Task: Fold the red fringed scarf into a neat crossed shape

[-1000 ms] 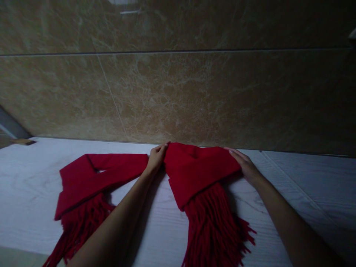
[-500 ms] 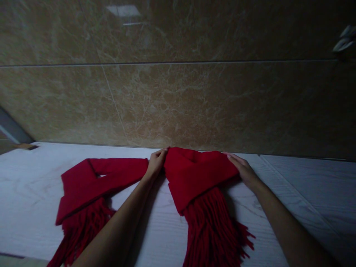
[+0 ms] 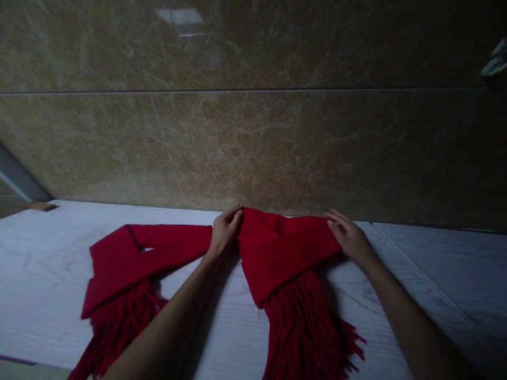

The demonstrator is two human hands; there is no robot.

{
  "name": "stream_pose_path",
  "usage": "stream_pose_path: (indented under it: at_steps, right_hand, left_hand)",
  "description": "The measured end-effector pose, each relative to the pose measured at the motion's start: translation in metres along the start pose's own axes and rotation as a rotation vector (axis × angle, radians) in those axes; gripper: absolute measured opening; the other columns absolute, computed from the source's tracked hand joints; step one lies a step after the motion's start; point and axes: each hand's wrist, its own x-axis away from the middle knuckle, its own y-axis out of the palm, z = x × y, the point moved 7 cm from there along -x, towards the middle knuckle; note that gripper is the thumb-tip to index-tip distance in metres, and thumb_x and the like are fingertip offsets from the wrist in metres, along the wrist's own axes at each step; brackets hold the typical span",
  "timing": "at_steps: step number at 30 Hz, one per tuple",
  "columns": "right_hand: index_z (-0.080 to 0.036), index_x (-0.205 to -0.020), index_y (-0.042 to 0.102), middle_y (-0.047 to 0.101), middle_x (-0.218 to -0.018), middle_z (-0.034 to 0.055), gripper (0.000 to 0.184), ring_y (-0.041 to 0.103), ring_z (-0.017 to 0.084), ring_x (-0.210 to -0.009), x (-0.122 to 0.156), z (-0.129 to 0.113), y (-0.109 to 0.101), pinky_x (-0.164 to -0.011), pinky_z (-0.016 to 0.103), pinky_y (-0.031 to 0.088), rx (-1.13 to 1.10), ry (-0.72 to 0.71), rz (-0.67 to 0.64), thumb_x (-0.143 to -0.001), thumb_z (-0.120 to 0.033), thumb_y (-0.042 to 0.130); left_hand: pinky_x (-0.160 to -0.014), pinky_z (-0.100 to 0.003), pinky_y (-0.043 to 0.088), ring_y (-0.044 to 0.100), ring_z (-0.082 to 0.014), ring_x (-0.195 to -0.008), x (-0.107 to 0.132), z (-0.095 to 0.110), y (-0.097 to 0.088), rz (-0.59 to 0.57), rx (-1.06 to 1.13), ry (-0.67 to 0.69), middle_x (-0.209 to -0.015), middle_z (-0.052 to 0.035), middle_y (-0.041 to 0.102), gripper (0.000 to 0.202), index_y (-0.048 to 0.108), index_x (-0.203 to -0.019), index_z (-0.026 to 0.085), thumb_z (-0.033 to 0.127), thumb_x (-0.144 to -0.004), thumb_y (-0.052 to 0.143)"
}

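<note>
In the head view, the only one we have, we find a folded red cloth at the lower centre of the frame, with a hand at either end of its upper part. The left hand is curled nearly closed, thumb and fingers meeting at the cloth's upper left corner, which we take it to be pinching. The right hand is half open, fingers loosely bent, thumb against the right end; whether it grips or merely rests there, we cannot tell. We judge that hands set well apart like this serve to steady the cloth and its folds. A second red piece lies at the lower left, bent into an angular loop; the left hand hides whether the two join. Both look soft, matt and thick, perhaps fleece, with crisp creases above and a shaggy fringe of cords fanning toward the bottom edge. Beneath them we see a white, wood-grained surface, and behind it a glossy brown wall, veined like marble and catching a pale reflection at the upper left.
</note>
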Motion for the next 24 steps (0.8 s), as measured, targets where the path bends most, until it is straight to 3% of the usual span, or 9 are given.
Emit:
stream_pose_path:
  at_steps: [2, 4, 8, 11, 15, 24]
  right_hand:
    - [-0.018, -0.118, 0.071, 0.061, -0.139, 0.0154, 0.051, 0.055, 0.028, -0.131, 0.0, -0.021, -0.003, -0.115, 0.047, 0.037, 0.122, -0.114, 0.029, -0.092, -0.054, 0.046]
    - [-0.018, -0.12, 0.07, 0.061, -0.139, 0.0144, 0.049, 0.056, 0.027, -0.13, 0.002, -0.034, 0.003, -0.114, 0.047, 0.038, 0.196, -0.162, -0.028, -0.095, -0.05, 0.042]
    - [-0.018, -0.127, 0.067, 0.06, -0.141, 0.0131, 0.053, 0.049, 0.027, -0.137, 0.009, -0.038, 0.026, -0.117, 0.05, 0.032, 0.328, -0.147, -0.224, -0.097, -0.049, 0.036]
    - [-0.016, -0.132, 0.063, 0.059, -0.142, 0.0137, 0.055, 0.047, 0.028, -0.139, 0.012, -0.03, 0.035, -0.118, 0.05, 0.03, 0.425, -0.087, -0.295, -0.098, -0.048, 0.035]
    - [-0.015, -0.131, 0.064, 0.06, -0.14, 0.0142, 0.054, 0.049, 0.028, -0.136, 0.012, -0.028, 0.037, -0.118, 0.051, 0.03, 0.53, -0.038, -0.32, -0.098, -0.047, 0.034]
    - [-0.013, -0.13, 0.064, 0.062, -0.138, 0.0149, 0.055, 0.052, 0.027, -0.134, 0.012, -0.032, 0.038, -0.117, 0.048, 0.034, 0.516, -0.127, -0.271, -0.099, -0.044, 0.031]
  left_hand:
    - [-0.11, -0.04, 0.042, 0.059, -0.0251, -0.125, 0.002, 0.021, 0.0, 0.001, -0.16, 0.163, -0.128, -0.0091, 0.069, 0.038, 0.074, -0.116, 0.019, 0.041, -0.094, 0.052]
    - [-0.114, -0.042, 0.037, 0.052, -0.0237, -0.133, 0.005, 0.04, 0.007, -0.074, -0.342, 0.282, -0.134, -0.0067, 0.066, 0.039, 0.072, -0.12, 0.022, 0.039, -0.098, 0.046]
    - [-0.118, -0.048, 0.03, 0.037, -0.0246, -0.145, 0.011, 0.045, 0.027, -0.349, -0.639, 0.241, -0.15, -0.002, 0.051, 0.045, 0.059, -0.139, 0.027, 0.038, -0.102, 0.036]
    - [-0.118, -0.045, 0.03, 0.037, -0.0238, -0.145, 0.013, 0.042, 0.033, -0.452, -0.743, 0.192, -0.15, 0.0, 0.052, 0.046, 0.058, -0.14, 0.029, 0.04, -0.103, 0.032]
    - [-0.117, -0.041, 0.032, 0.038, -0.023, -0.144, 0.013, 0.039, 0.036, -0.469, -0.796, 0.159, -0.147, 0.0003, 0.055, 0.048, 0.062, -0.135, 0.027, 0.04, -0.103, 0.029]
    - [-0.117, -0.04, 0.033, 0.037, -0.0221, -0.144, 0.013, 0.038, 0.036, -0.47, -0.777, 0.201, -0.148, -0.0004, 0.054, 0.051, 0.06, -0.138, 0.026, 0.042, -0.103, 0.027]
